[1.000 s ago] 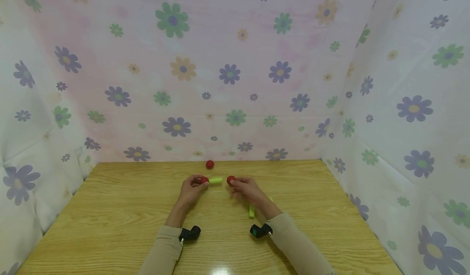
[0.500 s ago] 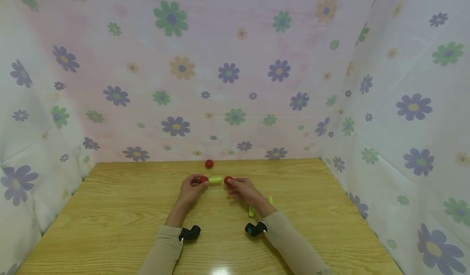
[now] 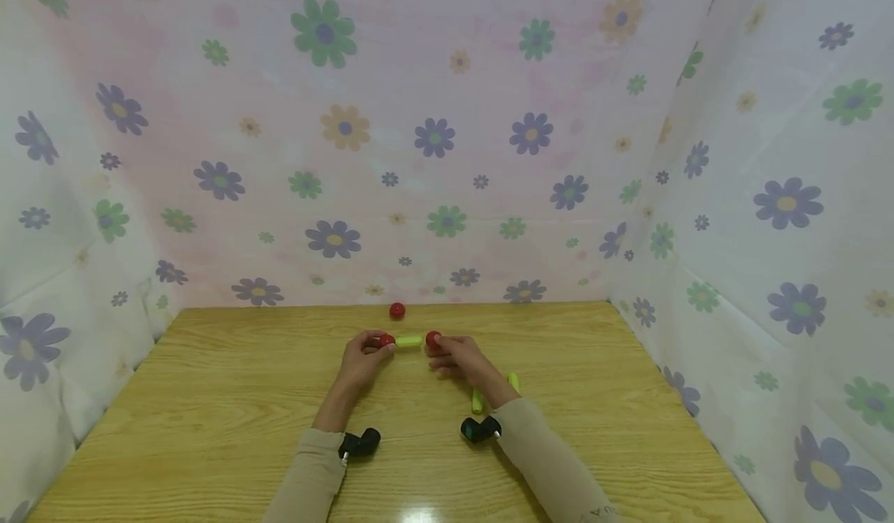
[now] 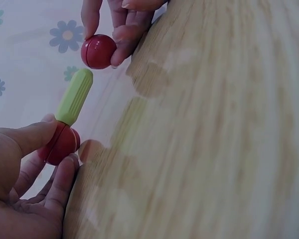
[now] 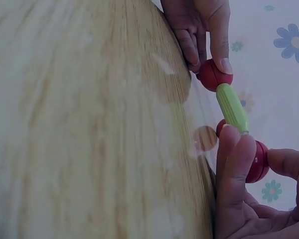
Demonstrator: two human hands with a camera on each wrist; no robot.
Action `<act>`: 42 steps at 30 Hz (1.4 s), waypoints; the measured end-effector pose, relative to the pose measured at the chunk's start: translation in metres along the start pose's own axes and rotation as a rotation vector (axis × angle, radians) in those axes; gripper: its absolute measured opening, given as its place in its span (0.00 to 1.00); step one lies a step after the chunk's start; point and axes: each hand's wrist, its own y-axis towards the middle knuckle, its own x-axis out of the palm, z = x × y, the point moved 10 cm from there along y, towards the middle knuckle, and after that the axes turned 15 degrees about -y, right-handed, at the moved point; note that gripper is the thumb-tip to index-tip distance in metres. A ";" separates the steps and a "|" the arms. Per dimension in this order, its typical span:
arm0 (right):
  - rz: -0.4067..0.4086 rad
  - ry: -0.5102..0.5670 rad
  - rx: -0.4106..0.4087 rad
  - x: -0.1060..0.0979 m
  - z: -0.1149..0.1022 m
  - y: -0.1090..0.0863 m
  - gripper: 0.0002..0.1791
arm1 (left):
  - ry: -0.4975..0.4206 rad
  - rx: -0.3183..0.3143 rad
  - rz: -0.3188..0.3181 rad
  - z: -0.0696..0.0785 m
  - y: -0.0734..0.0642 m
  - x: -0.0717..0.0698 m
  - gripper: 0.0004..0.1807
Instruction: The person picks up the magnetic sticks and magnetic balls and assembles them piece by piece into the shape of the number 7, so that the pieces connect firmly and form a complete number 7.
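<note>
Between thumb and fingers, my left hand (image 3: 362, 361) grips a red ball (image 4: 62, 145) split by a seam. A ribbed yellow-green rod (image 4: 75, 97) sticks out of that ball toward the right. My right hand (image 3: 466, 358) pinches a second red ball (image 4: 99, 52) by its sides, just off the rod's free end; the left wrist view shows a small gap between them. In the right wrist view, fingers of the right hand cover part of its ball (image 5: 259, 165). Both hands are low over the wooden table (image 3: 230, 399).
Toward the table's back edge lies a third red ball (image 3: 396, 310). Two more yellow-green rods, a nearer one (image 3: 477, 400) and a farther one (image 3: 513, 382), lie beside the right forearm. Flower-printed cloth (image 3: 447, 181) encloses the back and sides.
My right hand has moved slightly left, bringing its red ball closer to the rod's free end. The left hand has stayed nearly still with its ball and rod.
</note>
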 end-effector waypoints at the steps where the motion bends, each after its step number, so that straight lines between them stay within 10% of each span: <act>1: 0.003 -0.004 0.006 0.000 0.000 0.001 0.26 | 0.002 0.000 0.000 0.001 0.000 0.000 0.18; 42: 0.009 -0.065 0.008 0.002 0.003 0.002 0.27 | 0.043 -0.013 0.001 0.001 -0.001 0.002 0.19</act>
